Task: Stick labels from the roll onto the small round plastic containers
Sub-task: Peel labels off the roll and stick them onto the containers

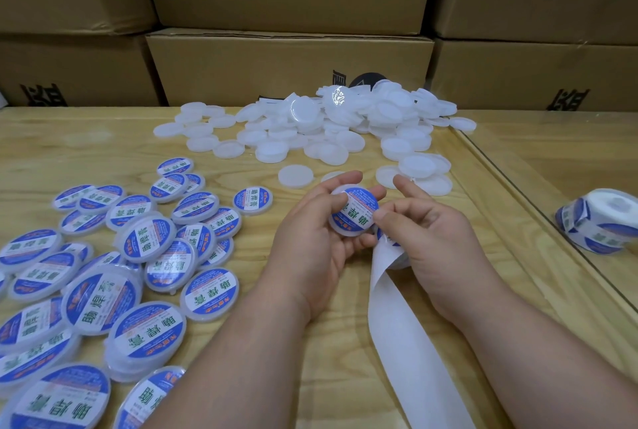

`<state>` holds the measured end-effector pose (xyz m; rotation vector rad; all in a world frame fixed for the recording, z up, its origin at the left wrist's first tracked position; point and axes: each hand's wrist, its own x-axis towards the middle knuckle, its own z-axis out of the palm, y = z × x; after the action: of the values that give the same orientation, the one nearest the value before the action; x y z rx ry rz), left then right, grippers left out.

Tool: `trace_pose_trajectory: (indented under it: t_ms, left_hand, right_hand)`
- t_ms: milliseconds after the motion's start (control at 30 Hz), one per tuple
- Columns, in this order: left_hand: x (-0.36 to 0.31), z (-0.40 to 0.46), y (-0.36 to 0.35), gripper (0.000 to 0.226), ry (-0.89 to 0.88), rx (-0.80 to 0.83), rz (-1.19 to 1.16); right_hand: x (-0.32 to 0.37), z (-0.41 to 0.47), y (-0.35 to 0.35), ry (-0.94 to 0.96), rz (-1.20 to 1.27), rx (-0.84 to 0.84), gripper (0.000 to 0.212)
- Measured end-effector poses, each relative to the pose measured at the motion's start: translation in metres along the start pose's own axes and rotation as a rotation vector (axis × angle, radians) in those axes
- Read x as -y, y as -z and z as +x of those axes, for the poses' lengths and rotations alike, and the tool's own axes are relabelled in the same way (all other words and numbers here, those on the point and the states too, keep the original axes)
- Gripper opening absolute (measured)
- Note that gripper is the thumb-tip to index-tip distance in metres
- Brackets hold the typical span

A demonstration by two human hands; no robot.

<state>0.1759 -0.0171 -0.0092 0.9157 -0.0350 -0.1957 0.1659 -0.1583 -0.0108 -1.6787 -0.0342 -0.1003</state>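
At table [345, 342] centre, left hand [310, 238] grips a round container [352, 212], thumb on its blue label [357, 209]. Right hand [428, 231] pinches the label's right edge, other fingers loosely curled. Bare backing strip [407, 342] trails from under the right hand toward the near edge. Labelled containers [114, 273] piled near left; blank ones [328, 124] heaped far centre. Label roll [600, 221] sits right. Cardboard boxes [290, 59] stacked behind.

Both forearms are bare to the near edge, no sleeves showing. The left hand [312, 238] and right hand [433, 231] wear no gloves, rings or watch.
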Motion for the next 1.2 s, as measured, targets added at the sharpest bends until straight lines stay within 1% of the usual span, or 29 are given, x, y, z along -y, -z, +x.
trace_pose_trajectory:
  t_ms: [300,433,567,600,667,733,767,867,967,1033,1067,1133,1200]
  left_hand:
    - [0.0,0.0,-0.001,0.034,-0.009,-0.003,0.016]
    - [0.002,0.001,0.0,0.037,-0.03,-0.015,0.024]
    - [0.004,0.004,0.002,0.048,-0.046,-0.041,0.056]
    - [0.005,0.005,0.003,0.049,-0.056,-0.054,0.07]
    - [0.006,0.005,0.004,0.046,-0.089,-0.086,0.087]
    - [0.007,0.005,0.005,0.041,-0.123,-0.115,0.088]
    - [0.007,0.005,0.005,0.041,-0.135,-0.129,0.083]
    - [0.006,0.005,0.006,0.039,-0.158,-0.191,0.062]
    - [0.004,0.005,0.005,0.026,-0.181,-0.258,0.042]
    - [0.001,0.005,0.004,0.015,-0.197,-0.307,0.045]
    - [0.0,0.005,0.004,0.014,-0.206,-0.344,0.041]
    - [-0.002,0.006,0.007,0.02,-0.245,-0.442,0.021]
    - [-0.003,0.007,0.01,0.021,-0.325,-0.547,-0.002]
  right_hand:
    - [-0.004,0.0,0.0,0.004,-0.02,-0.004,0.019]
    - [-0.006,0.001,0.0,0.029,-0.038,-0.008,0.013]
    - [-0.008,0.001,-0.001,0.045,-0.038,-0.06,0.019]
    - [-0.008,0.001,-0.001,0.057,-0.013,-0.076,0.017]
    - [-0.01,0.0,0.0,0.07,0.079,-0.121,0.008]
    - [-0.013,0.0,0.001,0.063,0.13,-0.181,0.012]
    - [-0.015,0.0,0.001,0.065,0.106,-0.199,0.013]
    - [-0.017,-0.002,-0.005,0.095,-0.094,-0.166,0.017]
    - [-0.017,-0.005,-0.009,0.129,-0.303,-0.088,0.02]
    - [-0.016,-0.005,-0.009,0.131,-0.322,-0.084,0.019]
    - [-0.016,-0.005,-0.009,0.127,-0.315,-0.089,0.019]
    - [-0.016,-0.005,-0.008,0.125,-0.307,-0.093,0.02]
    - [-0.017,-0.005,-0.007,0.129,-0.312,-0.086,0.019]
